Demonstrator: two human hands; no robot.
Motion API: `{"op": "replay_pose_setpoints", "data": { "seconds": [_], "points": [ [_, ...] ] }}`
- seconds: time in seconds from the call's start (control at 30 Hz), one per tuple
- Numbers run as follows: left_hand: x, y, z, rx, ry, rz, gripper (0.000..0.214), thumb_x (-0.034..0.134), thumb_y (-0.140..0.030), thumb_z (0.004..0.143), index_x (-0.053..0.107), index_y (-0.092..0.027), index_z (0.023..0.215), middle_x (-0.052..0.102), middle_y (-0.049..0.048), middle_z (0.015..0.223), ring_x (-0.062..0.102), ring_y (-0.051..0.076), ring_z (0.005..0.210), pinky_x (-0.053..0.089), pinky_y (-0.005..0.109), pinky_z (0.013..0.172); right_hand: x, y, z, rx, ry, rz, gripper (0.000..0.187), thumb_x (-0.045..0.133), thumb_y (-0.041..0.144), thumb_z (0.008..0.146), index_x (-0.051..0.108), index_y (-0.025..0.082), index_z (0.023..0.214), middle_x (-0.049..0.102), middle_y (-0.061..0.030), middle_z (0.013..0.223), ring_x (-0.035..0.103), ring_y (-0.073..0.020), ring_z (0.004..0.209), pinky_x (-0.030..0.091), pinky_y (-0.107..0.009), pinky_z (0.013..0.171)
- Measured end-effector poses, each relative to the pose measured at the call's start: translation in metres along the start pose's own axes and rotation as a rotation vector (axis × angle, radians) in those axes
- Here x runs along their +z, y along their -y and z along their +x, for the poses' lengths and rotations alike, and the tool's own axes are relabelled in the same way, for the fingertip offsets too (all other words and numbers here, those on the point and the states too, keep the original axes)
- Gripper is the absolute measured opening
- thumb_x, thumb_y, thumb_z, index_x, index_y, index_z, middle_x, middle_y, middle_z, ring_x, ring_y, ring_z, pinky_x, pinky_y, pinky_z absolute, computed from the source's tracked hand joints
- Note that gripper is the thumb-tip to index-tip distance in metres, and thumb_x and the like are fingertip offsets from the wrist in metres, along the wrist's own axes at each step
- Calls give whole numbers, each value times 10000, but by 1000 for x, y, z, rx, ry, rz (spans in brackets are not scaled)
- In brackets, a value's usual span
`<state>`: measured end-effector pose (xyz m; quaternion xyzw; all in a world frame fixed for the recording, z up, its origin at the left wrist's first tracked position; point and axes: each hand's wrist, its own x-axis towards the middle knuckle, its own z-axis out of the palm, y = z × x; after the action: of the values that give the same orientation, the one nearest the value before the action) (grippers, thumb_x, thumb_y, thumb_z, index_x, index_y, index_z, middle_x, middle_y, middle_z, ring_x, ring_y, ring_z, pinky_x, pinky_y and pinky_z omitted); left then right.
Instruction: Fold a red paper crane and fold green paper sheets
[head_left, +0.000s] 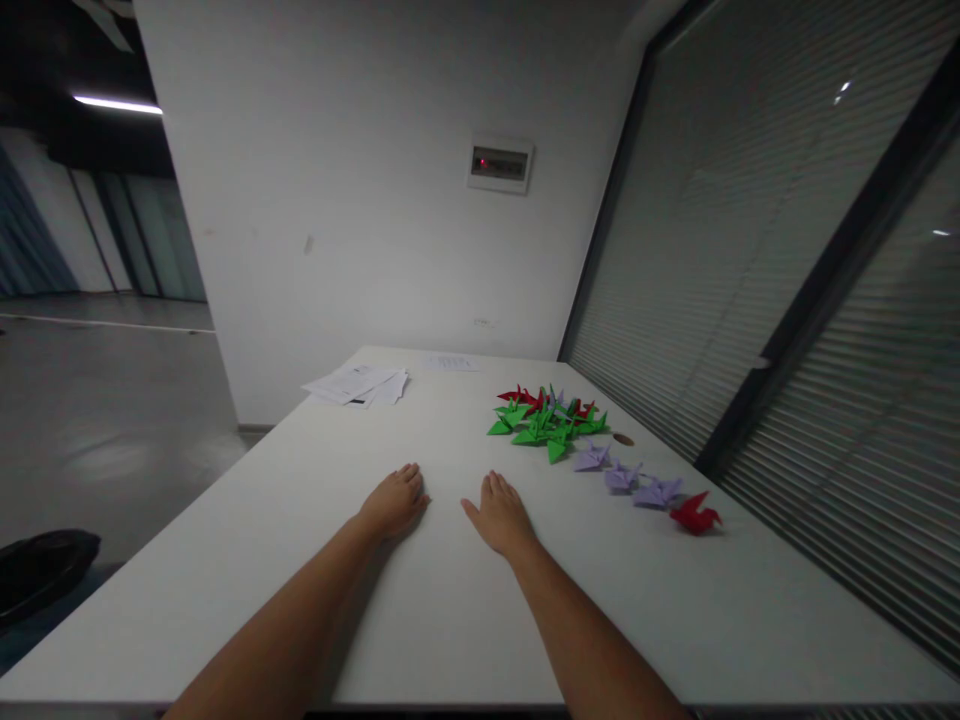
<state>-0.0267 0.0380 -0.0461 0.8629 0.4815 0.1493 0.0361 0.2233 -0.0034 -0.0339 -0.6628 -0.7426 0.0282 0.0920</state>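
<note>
Lower centre: the person's one left hand (395, 502) and one right hand (501, 514). Lower right: three lavender paper cranes (622, 479) and one red crane (695, 515) form a row beside an overlapping crane cluster (534, 429), its number unclear. Upper centre: one wall box (500, 164).

Green, red and lilac cranes (536, 432) on a white table (442, 620).
The nearest crane (696, 516) is solid red, the next three are lilac, and the cluster beyond mixes bright green, red and a little lilac. White papers (349, 383) carry dark print. The wall (337, 180) is pale grey; its white box (510, 167) has a dark window with a red light (482, 163). Grey blinds (690, 250) show fine parallel stripes beside a black frame (739, 415). The floor (135, 400) is grey, the curtain (30, 235) blue.
</note>
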Motion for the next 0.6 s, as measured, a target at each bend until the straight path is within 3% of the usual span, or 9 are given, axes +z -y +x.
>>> {"op": "replay_pose_setpoints", "data": {
  "seconds": [0.33,0.43,0.5,0.57,0.6],
  "points": [
    [-1,2,2,30,0,-35,375,506,-341,997,645,-133,1276,540,215,1511,477,317,1451,386,496,1222,-4,-1,-4,-15,-34,3,818,442,567,1012,420,-59,1538,357,-285,1630,308,-354,1549,200,-436,1263],
    [-3,1,2,28,-2,-35,368,487,-349,1011,659,-139,1258,548,212,1504,478,319,1450,398,491,1216,-12,2,-4,-27,-76,37,743,521,519,996,506,-42,1483,414,-298,1595,364,-378,1517,262,-453,1239],
    [-3,1,2,26,-3,-35,358,470,-358,1021,673,-156,1236,564,202,1491,492,315,1439,413,487,1207,-21,8,-6,-52,-111,92,542,562,434,993,661,22,1332,565,-287,1479,507,-375,1411,374,-447,1165],
    [-3,2,3,25,-3,-35,348,461,-358,1026,686,-165,1208,571,198,1484,504,310,1429,423,476,1202,-30,19,-12,-95,-114,132,349,504,333,1030,771,110,1061,756,-214,1166,698,-300,1119,506,-390,1001],
    [-2,2,4,25,-5,-38,344,461,-355,1026,692,-162,1193,572,201,1482,505,310,1427,424,470,1202,-33,25,-16,-144,-113,155,326,516,330,1033,775,139,978,779,-168,1055,723,-263,1004,533,-367,945]
  ]
}}
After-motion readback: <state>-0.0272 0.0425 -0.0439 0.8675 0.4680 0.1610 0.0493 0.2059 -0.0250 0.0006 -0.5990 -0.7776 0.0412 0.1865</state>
